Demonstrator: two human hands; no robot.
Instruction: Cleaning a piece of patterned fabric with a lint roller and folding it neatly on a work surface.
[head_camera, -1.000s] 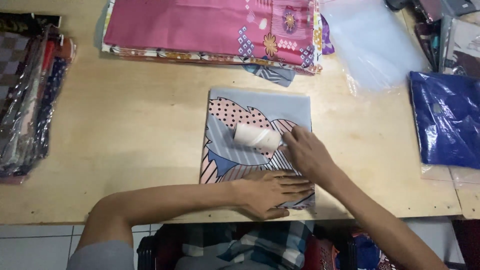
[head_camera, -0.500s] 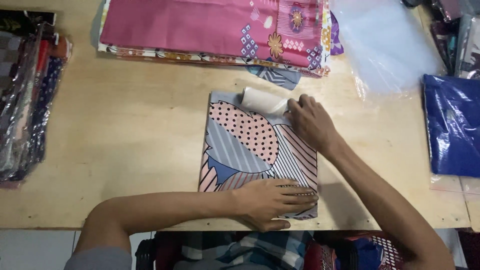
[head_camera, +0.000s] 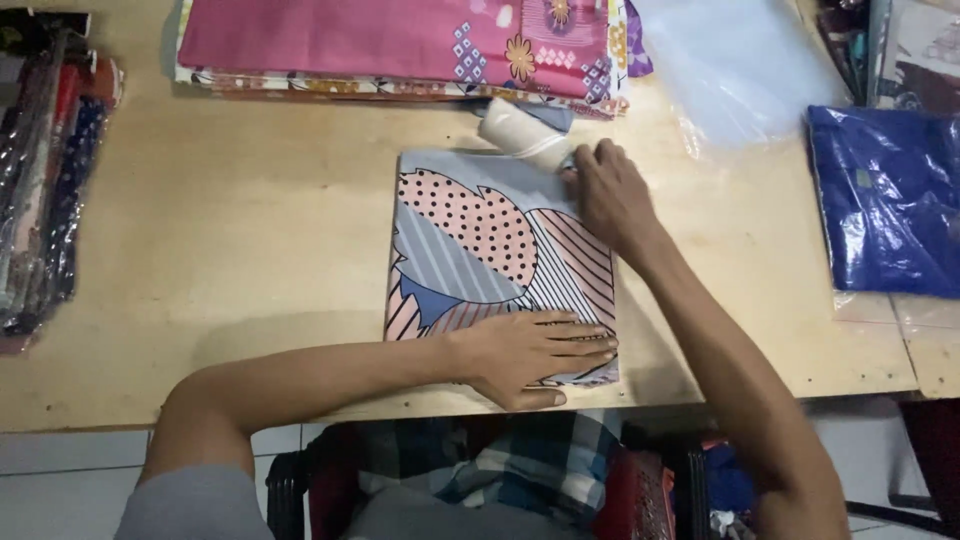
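Note:
A folded cloth with grey, pink dotted and striped leaf shapes lies flat on the wooden table. My left hand rests flat on its near edge, fingers spread and pointing right. My right hand grips a whitish roller by its handle, at the cloth's far edge. The roller head lies just beyond the cloth, close to the stack of fabrics.
A stack of folded pink patterned fabrics lies at the far edge. Clear plastic bags sit at the far right, a blue bagged cloth at the right. Bagged dark fabrics are piled at the left edge.
My right hand has pushed the roller away from me across the cloth, from its middle to its far edge. My left hand has stayed flat on the near edge.

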